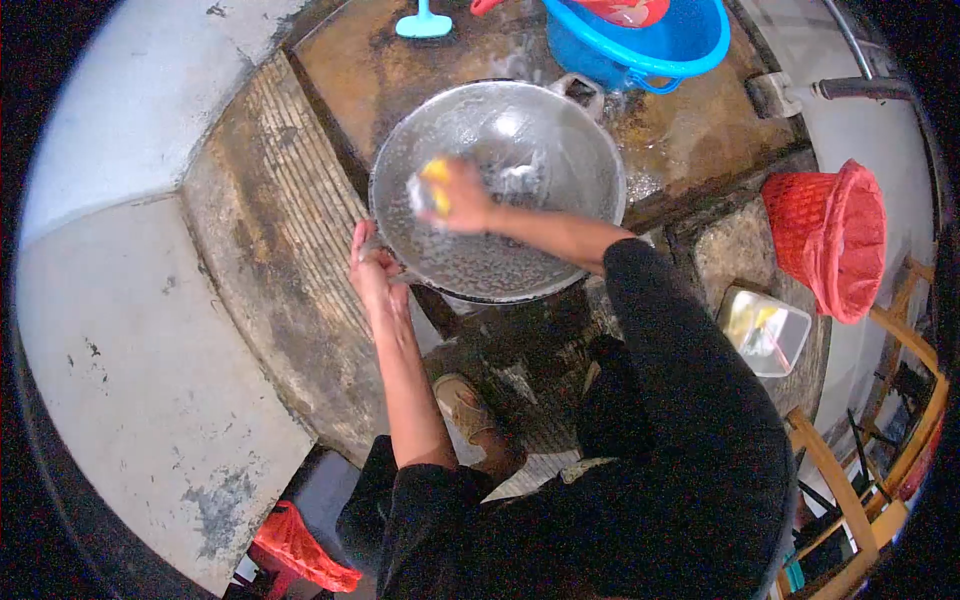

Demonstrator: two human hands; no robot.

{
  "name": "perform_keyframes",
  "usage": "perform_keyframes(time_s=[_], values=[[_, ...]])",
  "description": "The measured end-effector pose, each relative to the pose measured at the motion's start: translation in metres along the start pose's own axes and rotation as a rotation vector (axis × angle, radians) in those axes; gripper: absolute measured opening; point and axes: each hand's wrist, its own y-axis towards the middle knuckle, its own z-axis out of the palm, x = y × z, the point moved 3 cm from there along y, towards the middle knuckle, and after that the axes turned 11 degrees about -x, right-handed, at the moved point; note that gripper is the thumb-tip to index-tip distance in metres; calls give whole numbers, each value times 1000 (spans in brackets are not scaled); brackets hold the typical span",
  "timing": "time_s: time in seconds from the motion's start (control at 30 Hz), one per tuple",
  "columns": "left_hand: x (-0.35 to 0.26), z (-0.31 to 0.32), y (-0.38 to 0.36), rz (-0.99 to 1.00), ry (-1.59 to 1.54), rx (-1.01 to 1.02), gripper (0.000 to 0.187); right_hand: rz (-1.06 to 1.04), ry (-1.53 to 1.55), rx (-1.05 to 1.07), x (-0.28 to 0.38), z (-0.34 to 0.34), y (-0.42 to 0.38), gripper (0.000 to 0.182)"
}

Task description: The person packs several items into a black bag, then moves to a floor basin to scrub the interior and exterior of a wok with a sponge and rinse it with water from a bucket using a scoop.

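A large round metal wok (560,190) lies tilted on the wet floor, its inside wet with streaks and small patches of foam. My right hand (465,195), smeared by motion, presses a yellow sponge (436,172) against the left part of the inner surface. White suds cling to the sponge's left side. At the lower-left rim, my left hand (374,275) is closed around the wok's near handle, with a finger or two pointing up along the rim. The wok's other handle (582,95) sticks out at the upper right.
Beyond the wok stands a blue bucket (640,60) with a red basin (630,10) in it. A light-blue brush head (424,24) lies at the top. To my right are a red lined basket (830,235), a clear plastic box (766,332) and wooden chair frames (840,480). Ridged concrete (310,180) borders the left.
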Motion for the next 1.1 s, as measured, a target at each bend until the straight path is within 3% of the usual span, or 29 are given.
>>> perform_keyframes(time_s=[0.07, 0.13, 0.2, 0.27, 0.3, 0.37, 0.43, 0.5, 0.57, 0.6, 0.67, 0.73, 0.77, 0.87, 0.97, 1.0, 1.1], values=[[-2, 3, 4, -38, -98, -46, 64, 25, 633, 335, 49, -24, -28, 63], [1, -13, 22, -79, -75, 14, 68, -32, 682, 666, 29, -62, -59, 64], [7, -15, 32, -162, -147, 25, 69, -301, 227, 904, -28, -117, -56, 60], [-1, -5, 17, -109, -84, 22, 70, -322, -561, 835, -46, -170, -4, 62], [1, -8, 23, -118, -84, 58, 69, -293, -857, 701, -69, -175, 21, 62], [0, -13, 26, -130, 8, 99, 70, -397, -689, 36, -122, -141, 46, 61], [3, -15, 26, -145, 117, 100, 67, -260, -583, -172, -102, -93, 69, 63], [4, -17, 23, -132, 107, 52, 63, 56, -401, -207, -62, -30, 71, 71], [8, -26, 30, -214, -35, -7, 62, 73, 19, 110, 0, 15, 52, 76], [12, -23, 35, -264, -115, -19, 61, -43, 160, 253, 25, 26, 37, 81], [14, -29, 37, -249, -38, -3, 68, 14, 401, 656, 54, 23, 8, 97], [23, -34, 39, -265, -149, -37, 71, -31, 471, 942, 78, -50, -16, 107], [32, -45, 57, -287, -159, 39, 75, -50, 508, 1047, 81, -82, -21, 108], [20, -35, 58, -298, -205, -40, 75, -114, 333, 1144, 67, -142, -33, 86], [7, -37, 90, -281, 22, 114, 70, -83, -49, 1026, 82, -171, -31, 69], [5, -36, 103, -288, 70, 169, 68, -212, -55, 824, 85, -177, -28, 56], [-47, -5, 82, -350, -81, 275, 44, -355, -32, 828, 100, -199, 24, 50]])
